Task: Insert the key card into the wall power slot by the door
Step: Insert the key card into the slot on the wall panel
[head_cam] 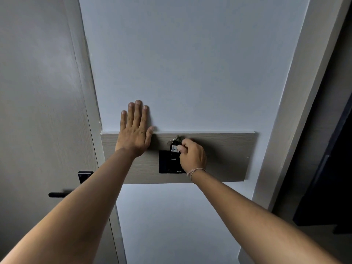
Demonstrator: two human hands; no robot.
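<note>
Wall (190,63): pale, plain, with a door (38,111) at its left edge.
Panel (224,159): a wood strip ran across the wall, door frame to right edge.
Left hand (134,134): lay flat and spread, gripping nothing, over the panel's top-left edge, fingers on the wall.
Right hand (192,154): fingers closed on the card at the slot's top-right corner; a thin band circled the wrist.
Slot (168,161): black plate, centre of the panel.
Card (174,148): small, dark, white-labelled, with a metal ring, at the slot's top edge; whether it had entered could not be told.
</note>
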